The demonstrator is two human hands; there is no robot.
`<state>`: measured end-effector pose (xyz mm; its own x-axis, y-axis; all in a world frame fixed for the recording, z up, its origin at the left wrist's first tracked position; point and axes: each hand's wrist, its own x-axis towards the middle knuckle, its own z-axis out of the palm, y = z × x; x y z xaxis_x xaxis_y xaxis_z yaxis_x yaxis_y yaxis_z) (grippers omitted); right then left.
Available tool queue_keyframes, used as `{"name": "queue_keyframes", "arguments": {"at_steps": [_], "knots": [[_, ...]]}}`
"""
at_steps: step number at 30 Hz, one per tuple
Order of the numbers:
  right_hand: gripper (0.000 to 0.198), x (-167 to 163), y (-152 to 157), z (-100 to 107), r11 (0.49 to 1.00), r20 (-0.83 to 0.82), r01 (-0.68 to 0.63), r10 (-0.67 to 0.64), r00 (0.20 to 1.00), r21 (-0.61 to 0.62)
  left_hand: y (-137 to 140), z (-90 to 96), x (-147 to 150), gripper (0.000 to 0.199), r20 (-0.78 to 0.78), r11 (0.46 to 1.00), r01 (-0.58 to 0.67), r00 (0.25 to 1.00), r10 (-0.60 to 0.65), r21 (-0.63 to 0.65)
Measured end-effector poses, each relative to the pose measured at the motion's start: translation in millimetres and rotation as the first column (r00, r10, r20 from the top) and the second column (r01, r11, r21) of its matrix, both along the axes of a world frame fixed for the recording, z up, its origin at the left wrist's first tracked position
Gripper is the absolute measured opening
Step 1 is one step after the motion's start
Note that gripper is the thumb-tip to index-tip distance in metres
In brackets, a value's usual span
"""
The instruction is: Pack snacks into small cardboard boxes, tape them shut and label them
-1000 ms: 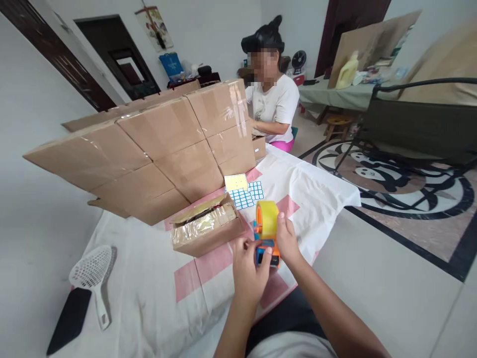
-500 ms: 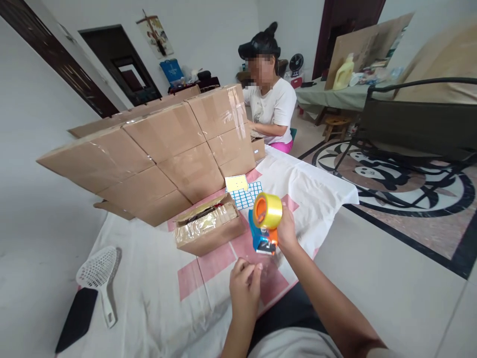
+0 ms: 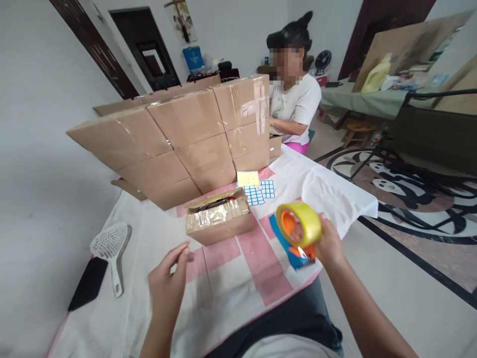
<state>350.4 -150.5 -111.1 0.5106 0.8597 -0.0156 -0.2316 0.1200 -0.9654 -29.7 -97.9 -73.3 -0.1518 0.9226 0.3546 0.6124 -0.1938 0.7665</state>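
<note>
My right hand (image 3: 330, 243) grips a tape dispenser (image 3: 290, 246) with a blue and orange body and a wide yellow roll of tape (image 3: 309, 226). It is held over the table's right front edge. To the left, my left hand (image 3: 169, 273) is raised with thumb and fingers pinched together; whatever is between the fingertips is too small to make out. Just beyond it sits a small cardboard box (image 3: 219, 231), shiny tape across its top and a gap along the upper side showing something dark and red inside.
Stacked cardboard boxes (image 3: 201, 149) form a wall behind the small box. Label sheets (image 3: 253, 194) and a yellow card (image 3: 248, 179) lie beside it. At left are a white slotted scoop (image 3: 110, 243) and a black flat object (image 3: 88, 283). A person (image 3: 298, 104) sits across the table.
My hands have moved apart: the left went left toward the small box's near side, the right moved right with the tape dispenser, which is tilted more. The camera view has shifted.
</note>
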Motion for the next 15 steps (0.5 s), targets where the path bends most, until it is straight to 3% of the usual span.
{"name": "queue_keyframes", "arguments": {"at_steps": [3, 5, 8, 10, 11, 13, 15], "knots": [[0.056, 1, 59, -6, 0.993, 0.166, 0.009, 0.011, 0.986, -0.121, 8, 3.9, 40, 0.035, 0.255, 0.987, 0.151, 0.958, -0.131, -0.057], [0.054, 9, 84, -8, 0.978, 0.301, 0.030, 0.035, 0.953, -0.208, 12, 5.5, 55, 0.039, 0.342, 0.980, 0.186, 0.927, -0.153, -0.067], [0.059, 24, 82, 3, 0.956, 0.425, 0.157, -0.038, 0.905, -0.249, 11, 6.3, 61, 0.046, 0.317, 0.977, 0.183, 0.938, -0.141, -0.107], [0.070, 19, 62, 22, 0.955, 0.618, 0.260, -0.118, 0.777, -0.145, 6, 6.1, 63, 0.045, 0.248, 0.973, 0.198, 0.955, -0.164, -0.119], [0.072, 9, 50, 35, 0.969, 0.722, 0.240, -0.127, 0.680, -0.056, 2, 6.2, 65, 0.042, 0.213, 0.970, 0.213, 0.959, -0.186, -0.113], [0.059, -25, 33, 62, 0.995, 0.847, -0.077, -0.007, 0.531, 0.057, -5, 6.2, 73, 0.037, 0.159, 0.963, 0.255, 0.958, -0.239, -0.088], [0.048, -66, 26, 85, 0.933, 0.916, -0.355, 0.097, 0.390, 0.053, -10, 4.3, 83, 0.033, 0.124, 0.948, 0.314, 0.944, -0.305, -0.053]]}}
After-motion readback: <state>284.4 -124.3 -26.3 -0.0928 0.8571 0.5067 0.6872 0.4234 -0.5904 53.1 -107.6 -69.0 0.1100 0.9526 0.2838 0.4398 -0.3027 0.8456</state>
